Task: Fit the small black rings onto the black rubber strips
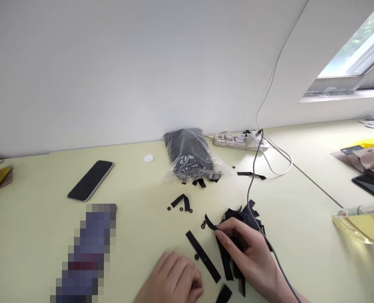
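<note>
My right hand [252, 252] pinches the end of a short black fabric strip [210, 223] between thumb and forefinger. Under and behind that hand lies a heap of similar black strips [252, 212]. My left hand [174, 280] rests on the table with its fingers curled in; whatever it may hold is hidden. Just right of it, a longer black strip [202, 256] lies flat, with a small black disc [196, 256] beside it. Small black rings [203, 226] sit near the tip of the pinched strip. Farther back are a bent black strip [183, 200] and several small discs.
A clear plastic bag [188, 153] of black pieces lies by the wall. Right of it is a power strip [237, 141]; a dark cable [252, 185] crosses over my right forearm. A phone [91, 181] and a pixelated item [86, 252] lie left. A yellowish tape roll [364, 227] is at right.
</note>
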Motion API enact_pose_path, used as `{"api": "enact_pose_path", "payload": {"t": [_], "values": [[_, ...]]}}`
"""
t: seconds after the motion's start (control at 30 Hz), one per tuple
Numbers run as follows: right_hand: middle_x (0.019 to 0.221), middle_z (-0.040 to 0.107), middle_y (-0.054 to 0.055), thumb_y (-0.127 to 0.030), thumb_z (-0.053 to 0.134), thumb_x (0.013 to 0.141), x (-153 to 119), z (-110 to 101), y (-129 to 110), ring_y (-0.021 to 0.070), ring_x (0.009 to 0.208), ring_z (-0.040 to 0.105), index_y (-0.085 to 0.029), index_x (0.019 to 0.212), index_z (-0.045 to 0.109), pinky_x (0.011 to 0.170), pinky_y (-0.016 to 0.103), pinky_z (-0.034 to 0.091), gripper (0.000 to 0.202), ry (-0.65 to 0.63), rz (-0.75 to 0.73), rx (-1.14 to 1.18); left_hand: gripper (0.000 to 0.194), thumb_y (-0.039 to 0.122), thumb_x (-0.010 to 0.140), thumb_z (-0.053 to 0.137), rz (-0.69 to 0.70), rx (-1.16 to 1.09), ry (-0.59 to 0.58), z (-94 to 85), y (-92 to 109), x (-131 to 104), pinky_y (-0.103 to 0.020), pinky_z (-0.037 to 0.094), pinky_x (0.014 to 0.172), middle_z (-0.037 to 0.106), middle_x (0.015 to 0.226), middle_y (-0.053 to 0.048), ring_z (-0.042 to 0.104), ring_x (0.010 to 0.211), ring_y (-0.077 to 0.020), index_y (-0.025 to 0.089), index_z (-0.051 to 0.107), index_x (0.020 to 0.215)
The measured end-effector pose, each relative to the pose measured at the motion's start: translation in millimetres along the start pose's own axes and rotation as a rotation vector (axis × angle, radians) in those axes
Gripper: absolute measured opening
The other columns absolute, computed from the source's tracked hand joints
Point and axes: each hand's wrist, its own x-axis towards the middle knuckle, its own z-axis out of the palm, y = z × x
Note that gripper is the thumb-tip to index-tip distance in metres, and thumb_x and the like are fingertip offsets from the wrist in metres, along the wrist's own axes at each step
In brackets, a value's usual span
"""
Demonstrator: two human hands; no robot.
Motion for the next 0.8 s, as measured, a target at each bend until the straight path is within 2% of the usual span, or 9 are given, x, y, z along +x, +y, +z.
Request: {"api": "enact_pose_path", "payload": {"t": [0.1, 0.23, 0.33, 0.43, 0.6, 0.8], "values": [[0.074, 0.062, 0.001, -0.040, 0.062, 0.100, 0.8, 0.7, 2.1, 0.0145, 0.067, 0.056, -0.021, 0.087, 0.064, 0.058, 0.025, 0.045, 0.023, -0.004, 0.002, 0.045, 0.020, 0.017, 0.105, 0.042, 0.043, -0.051, -0.009, -9.2, -0.2, 2.8, -0.031, 0.047, 0.068, 0.063, 0.078, -0.001, 0.058, 0.069, -0.0170, 0.019, 0.048, 0.086], [0.076, 0.062, 0.001, -0.041, 0.062, 0.100, 1.6, 0.0, 1.9, 0.0139, 0.066, 0.052, -0.020, 0.089, 0.065, 0.057, 0.026, 0.042, 0.024, -0.017, -0.049, 0.077, 0.011, 0.009, 0.101, 0.046, 0.039, -0.117, -0.139, -20.3, 6.4, 1.4, -0.032, 0.048, 0.072, 0.065, 0.092, -0.004, 0.059, 0.081, -0.0195, 0.018, 0.052, 0.098], [0.077, 0.061, 0.001, -0.041, 0.062, 0.100, 0.6, 0.4, 0.7, 0.0138, 0.066, 0.052, -0.020, 0.090, 0.065, 0.058, 0.027, 0.042, 0.023, -0.066, -0.101, 0.090, 0.019, 0.011, 0.104, 0.046, 0.002, -0.141, -0.191, -22.7, 10.6, -1.4, -0.036, 0.052, 0.085, 0.067, 0.109, -0.007, 0.061, 0.098, -0.0220, 0.019, 0.053, 0.120], [0.080, 0.063, 0.002, -0.039, 0.062, 0.100, -0.5, 3.1, 0.2, 0.0151, 0.071, 0.056, -0.020, 0.092, 0.064, 0.063, 0.028, 0.045, 0.021, -0.139, -0.154, 0.122, 0.028, 0.016, 0.107, 0.044, -0.006, -0.116, -0.199, -20.8, 10.7, -3.2, -0.038, 0.054, 0.088, 0.066, 0.113, -0.008, 0.061, 0.103, -0.0233, 0.020, 0.052, 0.133], [0.077, 0.061, 0.001, -0.039, 0.062, 0.100, -0.2, 4.7, -0.1, 0.0147, 0.069, 0.055, -0.019, 0.091, 0.063, 0.062, 0.028, 0.044, 0.021, -0.157, -0.213, 0.140, 0.026, 0.017, 0.107, 0.044, -0.011, -0.127, -0.153, -18.6, 9.0, -3.7, -0.036, 0.056, 0.091, 0.065, 0.111, -0.009, 0.062, 0.104, -0.0220, 0.020, 0.057, 0.130], [0.074, 0.059, 0.000, -0.037, 0.063, 0.100, -9.2, 0.8, 1.1, 0.0130, 0.065, 0.051, -0.019, 0.089, 0.064, 0.057, 0.027, 0.039, 0.021, -0.147, -0.160, 0.133, 0.019, 0.014, 0.106, 0.044, -0.076, -0.194, -0.149, -18.0, 13.5, -9.4, -0.034, 0.056, 0.087, 0.065, 0.106, -0.007, 0.062, 0.099, -0.0205, 0.019, 0.060, 0.116]]}}
